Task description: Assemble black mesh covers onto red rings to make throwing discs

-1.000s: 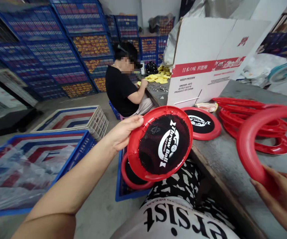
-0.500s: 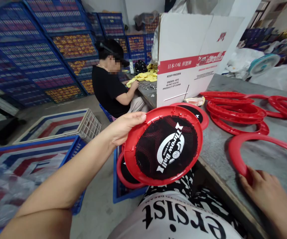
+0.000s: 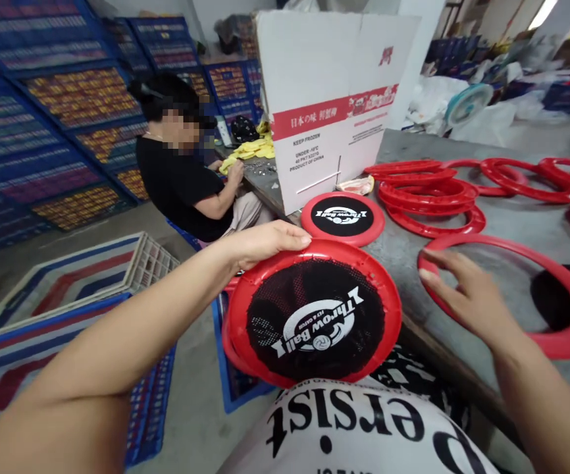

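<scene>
My left hand [image 3: 260,242] grips the far rim of a red disc [image 3: 314,313] with black mesh printed "Throw Ball", held nearly flat over my lap at the table's edge. My right hand [image 3: 463,296] hovers open, fingers spread, just above the near-left rim of an empty red ring [image 3: 569,329] lying on the grey table [image 3: 507,227]. A second finished red disc [image 3: 343,217] lies flat on the table beyond the held one.
Several loose red rings [image 3: 428,191] lie piled farther back on the table. A white cardboard box [image 3: 324,92] stands behind them. A person in black [image 3: 176,191] sits at the table's far left. Blue crates [image 3: 147,388] stand on the floor to my left; stacked crates line the wall.
My left hand has tilted the disc down flat towards my lap. My right hand has set the red ring on the table, let it go and opened above its rim.
</scene>
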A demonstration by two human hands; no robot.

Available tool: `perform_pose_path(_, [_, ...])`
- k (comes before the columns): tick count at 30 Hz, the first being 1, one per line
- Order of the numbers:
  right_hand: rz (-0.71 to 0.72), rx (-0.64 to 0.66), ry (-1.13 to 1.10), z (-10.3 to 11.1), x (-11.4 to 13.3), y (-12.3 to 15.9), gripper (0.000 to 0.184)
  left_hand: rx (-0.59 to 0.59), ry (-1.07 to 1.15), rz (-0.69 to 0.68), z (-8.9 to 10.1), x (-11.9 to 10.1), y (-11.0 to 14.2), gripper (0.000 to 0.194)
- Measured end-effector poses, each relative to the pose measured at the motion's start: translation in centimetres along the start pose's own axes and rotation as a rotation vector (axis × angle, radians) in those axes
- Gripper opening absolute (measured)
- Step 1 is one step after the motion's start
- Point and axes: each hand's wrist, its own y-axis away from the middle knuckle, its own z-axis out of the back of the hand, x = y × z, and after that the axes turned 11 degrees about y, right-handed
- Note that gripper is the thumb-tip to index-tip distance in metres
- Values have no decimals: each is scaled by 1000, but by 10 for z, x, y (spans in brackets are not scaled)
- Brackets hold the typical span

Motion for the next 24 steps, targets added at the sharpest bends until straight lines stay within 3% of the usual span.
perform_pose_path(3, [174, 59, -263, 4, 63, -42, 51, 166, -75, 11, -14, 5, -31, 17])
perform_pose_path(6, [197, 248, -189, -12, 94, -66, 42, 219, -205, -115, -22, 19, -59, 25])
perform_pose_path(9, [70, 307, 70, -31, 91, -65, 44, 72, -435, -433, -21, 39, -73, 26])
perform_pose_path(11, [-2, 293, 137, -38, 80, -57, 43, -2, -547, -549, -18, 52, -73, 24])
perform_pose_path(14, [-15, 294, 112, -40, 65, -51, 41, -60, -746, -533, -16, 66, -70, 20])
perform_pose_path(18, [-66, 315, 82, -38, 57, -54, 38, -71, -845, -550, -24, 72, -78, 18])
perform_pose_path(20, [-61, 227, 38, -37, 59, -56, 30, -98, -891, -542, -30, 73, -84, 17])
perform_pose_path(24, [141, 16, -141, -31, 67, -55, 15, -117, -876, -547, -38, 75, -89, 13])
